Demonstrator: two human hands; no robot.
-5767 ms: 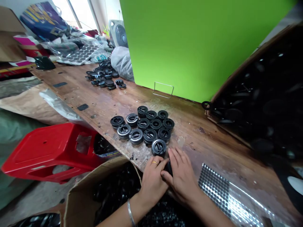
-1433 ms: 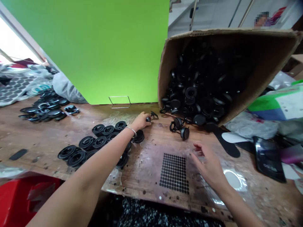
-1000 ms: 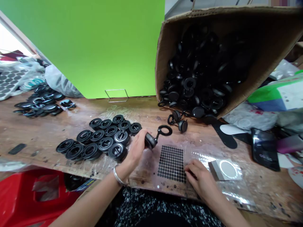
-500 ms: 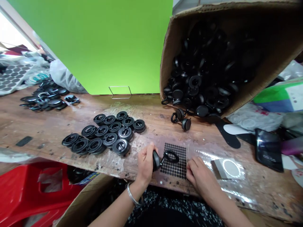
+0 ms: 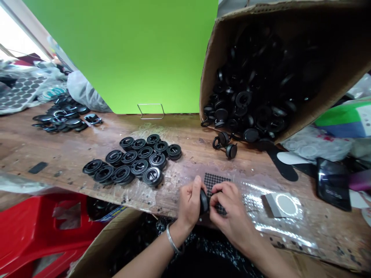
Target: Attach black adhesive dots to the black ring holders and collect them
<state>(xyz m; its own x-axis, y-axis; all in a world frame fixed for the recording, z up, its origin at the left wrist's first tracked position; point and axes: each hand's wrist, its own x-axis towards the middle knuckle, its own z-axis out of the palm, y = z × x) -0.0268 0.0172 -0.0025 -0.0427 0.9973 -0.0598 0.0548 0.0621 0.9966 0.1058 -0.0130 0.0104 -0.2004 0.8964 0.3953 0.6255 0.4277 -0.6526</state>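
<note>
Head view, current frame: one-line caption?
Left hand grips a black disc; right hand hovers close, over the dotted sheet.

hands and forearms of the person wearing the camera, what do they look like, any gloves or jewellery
Both the left hand and the right hand are ungloved, and no sleeve shows on either forearm. A slim, silver-coloured bangle circles the left wrist; the right wrist has nothing on it.
</note>
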